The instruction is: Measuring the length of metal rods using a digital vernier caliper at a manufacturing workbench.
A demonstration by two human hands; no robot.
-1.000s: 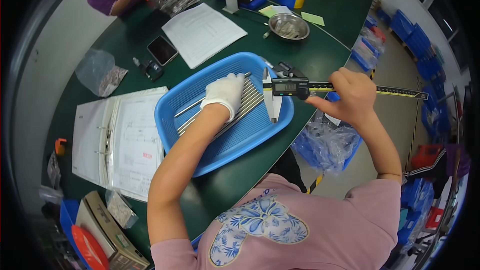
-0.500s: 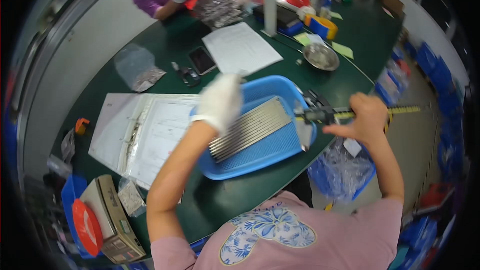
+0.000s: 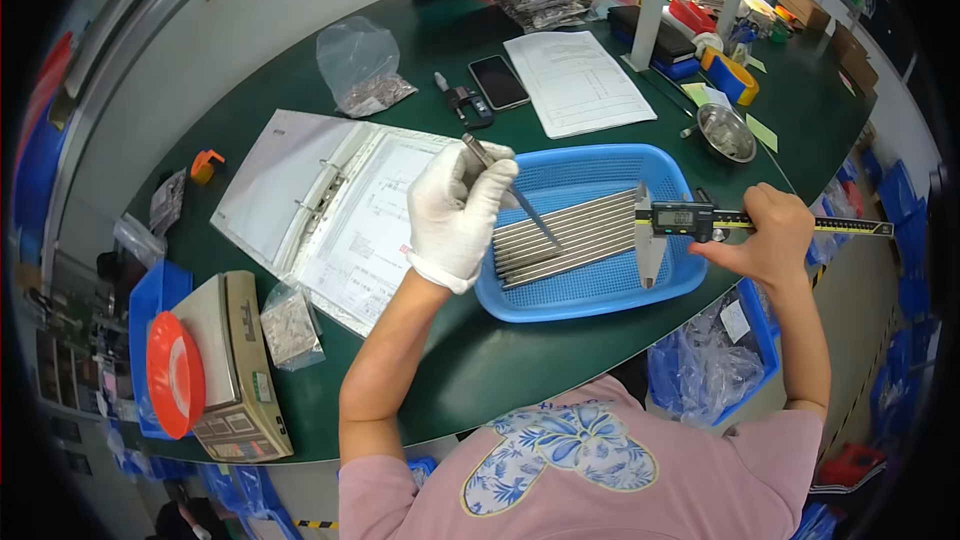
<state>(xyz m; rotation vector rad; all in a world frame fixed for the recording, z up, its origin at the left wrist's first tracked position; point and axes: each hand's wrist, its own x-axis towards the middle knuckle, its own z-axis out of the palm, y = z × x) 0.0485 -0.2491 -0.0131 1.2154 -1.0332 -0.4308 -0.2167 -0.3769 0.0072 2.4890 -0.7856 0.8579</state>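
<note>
Metal rod [image 3: 537, 217] tilted, pinched in gloved left hand [image 3: 455, 210], lower end over the row of rods [image 3: 575, 232] in blue basket [image 3: 600, 310]. Right hand [image 3: 770, 235], bare, grips digital caliper [image 3: 685, 219], its jaws over the basket's right part. Hands well apart. Open binder [image 3: 375, 215] left of basket, on green table [image 3: 450, 395]; phone [image 3: 498, 82] and paper sheets [image 3: 580, 85] beyond.
</note>
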